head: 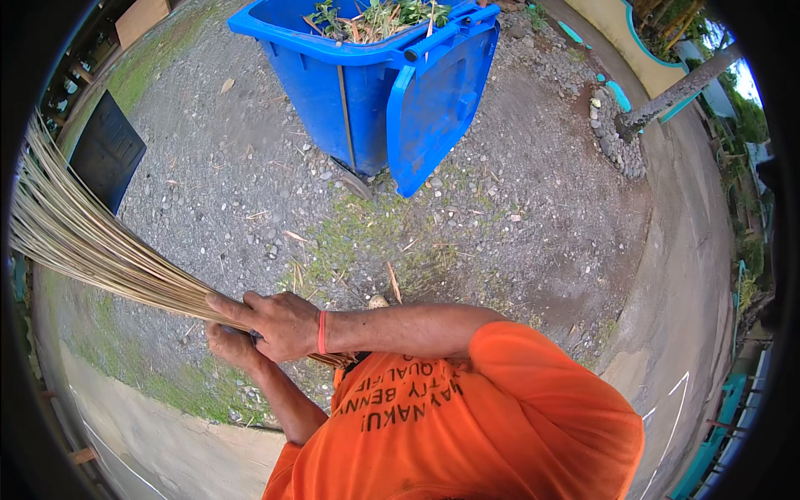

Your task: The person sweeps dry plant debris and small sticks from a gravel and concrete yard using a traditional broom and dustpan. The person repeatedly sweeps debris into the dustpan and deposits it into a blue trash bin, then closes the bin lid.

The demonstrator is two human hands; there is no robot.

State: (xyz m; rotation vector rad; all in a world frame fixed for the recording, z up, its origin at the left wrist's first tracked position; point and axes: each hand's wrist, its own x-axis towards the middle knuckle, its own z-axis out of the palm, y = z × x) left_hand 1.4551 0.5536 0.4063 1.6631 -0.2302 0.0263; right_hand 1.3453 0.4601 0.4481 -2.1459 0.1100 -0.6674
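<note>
A broom of thin stiff ribs (125, 256) lies across the left side, its bristles fanned towards the upper left and its bound end near the orange shirt. My right hand (281, 322), with a red band at the wrist, grips the bundle from above. My left hand (234, 347) is closed around it just below and beside the right, its fingers partly hidden. Some dark material shows between the hands. Ahead stands a blue wheeled bin (312, 94) holding leaves and dry plant scraps (381, 22). Its blue lid (437, 119) hangs open down the side.
A dark flat panel (109, 156) is at the left, partly behind the bristles. Gravel ground with moss and dry bits surrounds the bin. A tree trunk (681, 87) ringed by stones (609, 134) rises at the upper right, beside a concrete path (687, 219).
</note>
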